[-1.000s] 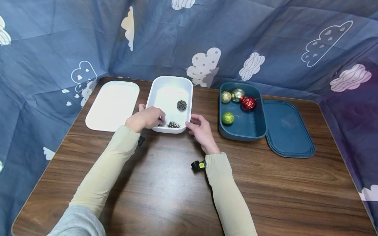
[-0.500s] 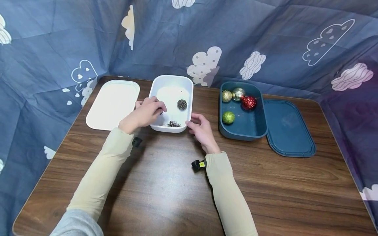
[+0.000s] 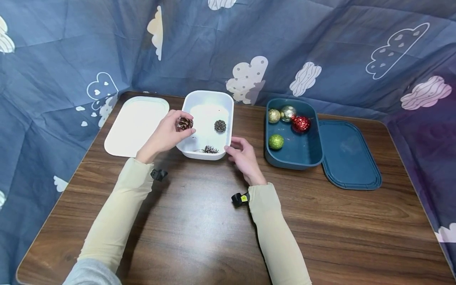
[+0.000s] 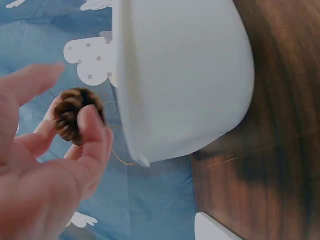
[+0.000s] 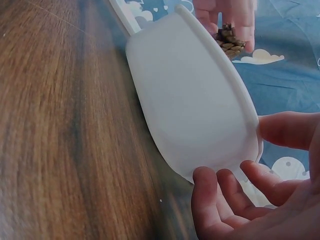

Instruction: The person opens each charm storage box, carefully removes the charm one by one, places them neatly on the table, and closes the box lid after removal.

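Observation:
In the head view my left hand [image 3: 164,133] pinches a brown pine cone [image 3: 185,123] above the left rim of a white plastic box [image 3: 205,157]. The left wrist view shows this pine cone [image 4: 72,116] between thumb and fingertips, with a thin golden thread [image 4: 122,159] hanging near it. Inside the box lie a round dark pine cone [image 3: 220,126] and, by the front wall, a pine cone with pale tips [image 3: 210,149]. My right hand [image 3: 245,160] grips the box's front right corner. Its thumb is at the rim and its fingertips [image 5: 204,175] are against the outer wall.
A white lid [image 3: 137,126] lies left of the box. On the right, a blue box [image 3: 292,165] holds a green ball [image 3: 276,141], a red ball [image 3: 301,124] and two golden ones. Beside it lies a blue lid [image 3: 350,154]. A cloud-print curtain [image 3: 192,47] hangs behind the table.
My left hand has risen from inside the white box, bringing a pine cone up and slightly left, and has turned so the cone shows. My right hand has stayed at the corner.

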Tool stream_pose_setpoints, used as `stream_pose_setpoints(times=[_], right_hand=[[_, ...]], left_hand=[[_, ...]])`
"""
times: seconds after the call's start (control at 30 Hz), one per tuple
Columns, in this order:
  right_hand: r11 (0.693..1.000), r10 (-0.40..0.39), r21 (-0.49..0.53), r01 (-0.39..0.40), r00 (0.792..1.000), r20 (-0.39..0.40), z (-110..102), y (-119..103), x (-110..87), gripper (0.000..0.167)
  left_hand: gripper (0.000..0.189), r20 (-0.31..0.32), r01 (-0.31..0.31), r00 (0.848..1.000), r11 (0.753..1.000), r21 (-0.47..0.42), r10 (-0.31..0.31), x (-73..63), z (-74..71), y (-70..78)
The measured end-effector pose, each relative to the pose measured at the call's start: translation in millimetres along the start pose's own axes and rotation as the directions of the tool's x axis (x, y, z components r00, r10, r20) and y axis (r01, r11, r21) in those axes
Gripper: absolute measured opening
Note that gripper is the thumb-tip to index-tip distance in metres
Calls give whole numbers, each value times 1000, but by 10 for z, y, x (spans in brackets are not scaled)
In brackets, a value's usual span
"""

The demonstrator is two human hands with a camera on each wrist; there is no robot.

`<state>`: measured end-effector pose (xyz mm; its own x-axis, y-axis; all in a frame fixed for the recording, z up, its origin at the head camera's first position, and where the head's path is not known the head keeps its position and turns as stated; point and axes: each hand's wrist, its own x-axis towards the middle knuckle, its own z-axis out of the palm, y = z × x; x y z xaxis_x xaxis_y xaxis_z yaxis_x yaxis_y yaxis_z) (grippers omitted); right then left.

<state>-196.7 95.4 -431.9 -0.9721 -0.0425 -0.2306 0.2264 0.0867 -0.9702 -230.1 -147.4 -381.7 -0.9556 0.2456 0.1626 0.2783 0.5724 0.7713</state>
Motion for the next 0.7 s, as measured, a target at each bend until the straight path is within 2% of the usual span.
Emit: stream_pose_setpoints(times=[0.1,0.27,0.43,0.7], right_hand=[[1000,-5,-3,5,1000,3,1,-3,0,46],[1000,-3,-4,3,1000,6,0,-4,0,46],[1000,1,2,-1,1000,9,-6,-2,-1,46],[1000,3,5,-4,1000,11,-10,0,-1,46]], left_hand=[[41,1,-2,1000,1000,2,2,-14,10,-19],[42,10,-48,999,998,40,47,-42,15,-49],[47,26,-67,997,997,48,66,-82,11,-62],[46,-36,-64,997,997,43,65,-167,6,-84]])
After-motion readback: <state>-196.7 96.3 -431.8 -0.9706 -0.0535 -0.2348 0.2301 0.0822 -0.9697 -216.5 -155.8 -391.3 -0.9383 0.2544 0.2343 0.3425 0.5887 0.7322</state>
